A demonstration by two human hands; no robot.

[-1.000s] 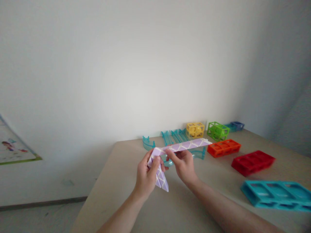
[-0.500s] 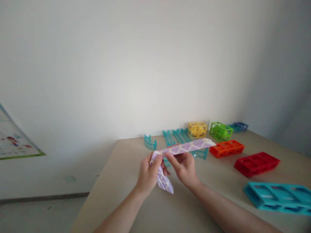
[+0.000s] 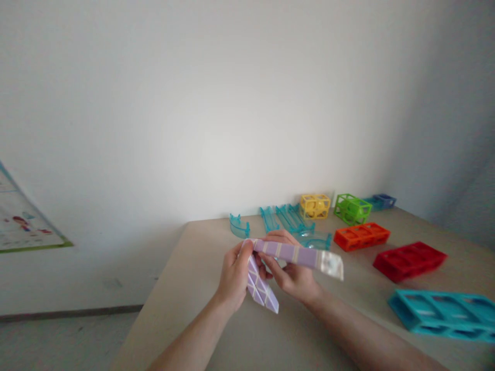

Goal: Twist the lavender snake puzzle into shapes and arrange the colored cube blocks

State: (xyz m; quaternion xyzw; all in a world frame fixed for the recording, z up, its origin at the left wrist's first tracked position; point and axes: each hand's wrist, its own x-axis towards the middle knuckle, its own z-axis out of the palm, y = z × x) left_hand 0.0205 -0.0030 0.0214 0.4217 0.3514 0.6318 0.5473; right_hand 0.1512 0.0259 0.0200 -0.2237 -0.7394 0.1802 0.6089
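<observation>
Two hands, left hand (image 3: 234, 275) and right hand (image 3: 294, 275), both grip one purple snake puzzle (image 3: 290, 253); six colored block frames sit behind.

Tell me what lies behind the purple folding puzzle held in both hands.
Behind the purple folding puzzle sit clear blue track pieces on the table; the curved piece is partly covered by it.

This looks like a plain playroom or study corner. Bare white walls (image 3: 232, 103) meet a beige table (image 3: 216, 330) strewn with bright plastic toy blocks (image 3: 409, 259). A child's poster (image 3: 23, 226) hangs low.
</observation>
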